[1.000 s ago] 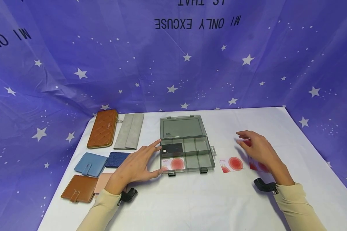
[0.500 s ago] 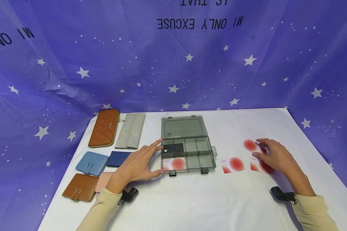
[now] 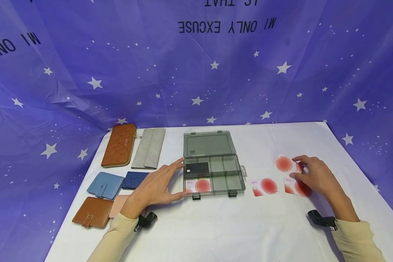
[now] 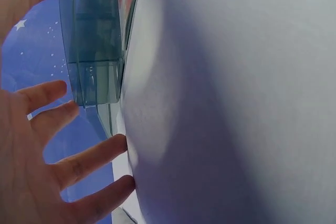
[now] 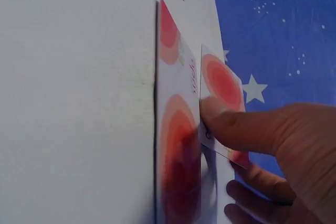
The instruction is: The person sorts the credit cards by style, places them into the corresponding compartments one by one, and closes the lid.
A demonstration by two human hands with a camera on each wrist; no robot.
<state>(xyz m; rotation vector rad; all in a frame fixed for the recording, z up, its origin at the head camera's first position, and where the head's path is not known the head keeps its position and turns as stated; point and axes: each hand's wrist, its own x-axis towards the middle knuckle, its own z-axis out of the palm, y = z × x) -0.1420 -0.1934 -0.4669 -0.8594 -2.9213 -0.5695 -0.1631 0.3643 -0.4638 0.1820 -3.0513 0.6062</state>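
Observation:
My right hand [image 3: 314, 176] pinches a white card with red circles [image 3: 284, 164] at its right end, thumb on the near side and fingers beyond. In the right wrist view this card [image 5: 223, 80] stands tilted behind a second such card [image 5: 176, 77], which lies flat on the table. My left hand [image 3: 157, 185] is spread at the left side of a smoky clear compartment box [image 3: 234, 182], thumb at the front corner and forefinger farther back. Inside the box's left compartments are a black card [image 3: 197, 169] and a red-and-white card [image 3: 198, 185]. Its lid [image 3: 209, 143] lies folded back.
Another red-circled card [image 3: 264, 186] lies between box and right hand. On the left are a quilted brown wallet [image 3: 119, 145], grey wallet [image 3: 149, 148], blue wallet [image 3: 105, 185], navy wallet [image 3: 134, 179], brown snap wallet [image 3: 91, 211] and pink wallet [image 3: 118, 205], partly behind the left hand.
My right hand has moved right from above the far card to its right end and taken hold of it; the card has turned slightly. The left hand has stayed at the box.

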